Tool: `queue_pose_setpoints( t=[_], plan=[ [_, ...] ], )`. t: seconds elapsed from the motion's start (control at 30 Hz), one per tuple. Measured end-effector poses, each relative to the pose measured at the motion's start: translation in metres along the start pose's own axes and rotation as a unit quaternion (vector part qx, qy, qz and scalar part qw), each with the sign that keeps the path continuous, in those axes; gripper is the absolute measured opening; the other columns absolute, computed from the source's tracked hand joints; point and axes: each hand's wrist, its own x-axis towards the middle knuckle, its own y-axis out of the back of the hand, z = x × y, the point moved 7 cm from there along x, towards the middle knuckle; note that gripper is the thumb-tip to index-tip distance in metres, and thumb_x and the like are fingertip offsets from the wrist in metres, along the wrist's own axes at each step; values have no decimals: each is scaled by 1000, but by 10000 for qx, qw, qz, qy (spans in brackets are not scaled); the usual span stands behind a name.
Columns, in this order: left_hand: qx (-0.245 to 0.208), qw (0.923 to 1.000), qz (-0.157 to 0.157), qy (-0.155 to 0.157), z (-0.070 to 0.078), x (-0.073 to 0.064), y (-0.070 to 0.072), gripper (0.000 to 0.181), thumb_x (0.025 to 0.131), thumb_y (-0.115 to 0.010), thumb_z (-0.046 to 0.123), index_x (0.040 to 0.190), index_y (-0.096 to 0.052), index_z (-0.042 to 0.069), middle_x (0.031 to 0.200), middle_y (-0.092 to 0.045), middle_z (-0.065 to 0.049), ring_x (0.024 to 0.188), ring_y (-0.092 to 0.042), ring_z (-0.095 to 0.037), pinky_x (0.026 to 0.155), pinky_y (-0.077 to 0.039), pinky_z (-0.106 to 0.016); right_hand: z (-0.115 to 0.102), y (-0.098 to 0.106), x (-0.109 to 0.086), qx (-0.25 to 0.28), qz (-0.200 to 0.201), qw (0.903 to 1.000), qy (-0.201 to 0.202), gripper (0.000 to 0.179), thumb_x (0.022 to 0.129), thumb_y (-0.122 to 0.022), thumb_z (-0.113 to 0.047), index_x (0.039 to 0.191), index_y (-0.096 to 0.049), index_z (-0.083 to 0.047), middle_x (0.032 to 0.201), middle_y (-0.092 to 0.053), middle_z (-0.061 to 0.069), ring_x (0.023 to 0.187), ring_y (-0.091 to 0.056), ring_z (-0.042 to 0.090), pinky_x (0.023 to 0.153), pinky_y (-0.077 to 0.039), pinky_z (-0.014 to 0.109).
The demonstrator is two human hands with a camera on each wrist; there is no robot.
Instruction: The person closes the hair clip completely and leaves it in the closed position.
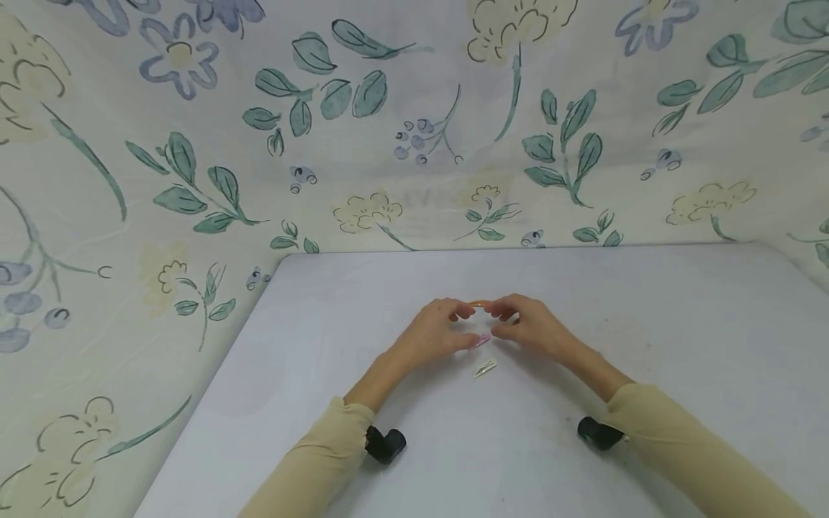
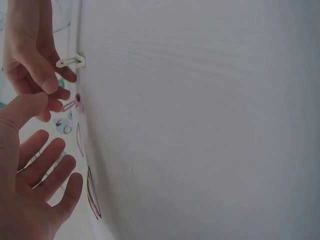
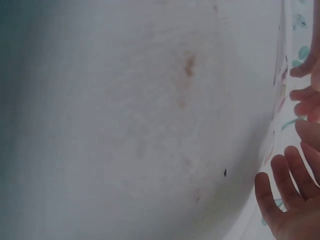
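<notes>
A pink hair clip (image 1: 483, 339) lies on the white table between the two hands, with a cream hair clip (image 1: 485, 368) nearer the front. Beyond them an orange curved thing (image 1: 479, 303) shows between the fingertips; its full shape is hidden. My left hand (image 1: 435, 332) is on the left, thumb beside the pink clip, fingers loosely bent and apart in the left wrist view. Opposite, my right hand (image 1: 534, 329) has its fingers spread, with nothing seen in its grasp. Thin looped clips (image 2: 93, 195) lie edge-on in the left wrist view. Whether fingertips touch the orange thing is unclear.
The white table (image 1: 311, 309) meets a floral-patterned cloth (image 1: 401, 180) at the back and left. Black camera mounts (image 1: 386, 446) sit at both sleeve cuffs. Brownish stains (image 3: 190, 66) mark the tabletop in the right wrist view.
</notes>
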Motion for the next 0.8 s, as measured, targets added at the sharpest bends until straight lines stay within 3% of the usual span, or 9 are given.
queue_pose_setpoints(
  t=[0.2,0.47,0.8],
  plan=[
    [280,9994,-62,-193,0,0,-8,36,87,-74,30,115,-68,8,114,-66,-4,109,-56,-21,95,-47,-38,2,-6,0,-108,-99,9999,-24,33,87,-71,-5,119,-65,0,117,-67,13,108,-58,30,97,-49,45],
    [819,9955,141,-465,5,-1,-10,14,87,-72,22,93,-76,10,96,-68,-1,98,-56,-20,87,-47,-34,0,-9,0,-241,-85,9995,185,28,86,-71,-3,114,-68,0,111,-67,12,105,-59,28,95,-49,45],
    [1223,9912,189,-479,11,-4,-11,9,87,-72,18,92,-77,13,94,-67,-1,96,-57,-21,87,-47,-37,-4,-14,0,-659,-216,9975,153,26,84,-74,-4,109,-72,-2,103,-65,9,98,-57,25,92,-48,43]
  ],
)
